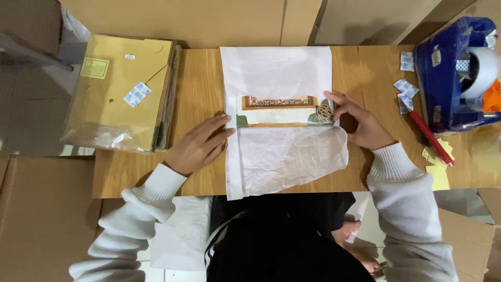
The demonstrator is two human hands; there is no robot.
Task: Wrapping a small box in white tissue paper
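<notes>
A flat item with a brown patterned strip (279,102) lies on the wooden table (198,94), wrapped above and below in white tissue paper (276,70). The lower sheet (289,156) is crumpled and folded up over it. My left hand (201,143) lies flat at the paper's left edge, fingers together and pressing the fold. My right hand (360,122) rests at the right edge, fingertips pinching the paper near a small bundle of rubber bands (324,112).
A stack of yellow-brown envelopes in clear plastic (125,91) sits at the left. At the right stand a blue tape dispenser (459,73), a red pen (430,137), small white sachets (406,89) and yellow sticky notes (437,169). Cardboard boxes surround the table.
</notes>
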